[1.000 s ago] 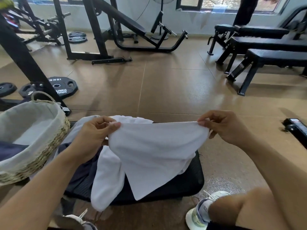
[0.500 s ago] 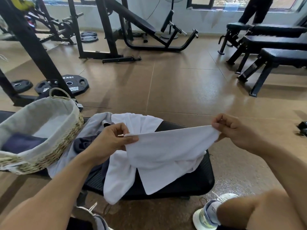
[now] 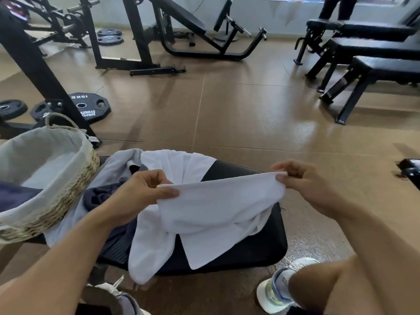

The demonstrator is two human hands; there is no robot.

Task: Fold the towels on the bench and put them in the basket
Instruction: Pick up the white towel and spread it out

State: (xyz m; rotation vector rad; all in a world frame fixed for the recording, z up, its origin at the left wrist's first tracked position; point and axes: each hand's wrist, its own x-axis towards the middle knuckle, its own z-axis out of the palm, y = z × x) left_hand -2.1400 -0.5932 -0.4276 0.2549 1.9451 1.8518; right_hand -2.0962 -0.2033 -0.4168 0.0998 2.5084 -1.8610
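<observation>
Two hands held one white towel (image 3: 218, 201) stretched over the black bench (image 3: 261, 246), the left hand (image 3: 145, 192) pinching its corner at nine o'clock, the right hand (image 3: 300, 180) pinching the other at three. It sagged limply, so I judged it light, soft and floppy, best gripped by its corners. More towels (image 3: 172, 160) lay heaped behind; the basket (image 3: 75, 192) sat at ten o'clock.

Single head-worn view, looking forward and down, bench (image 3: 250, 246) close below
</observation>
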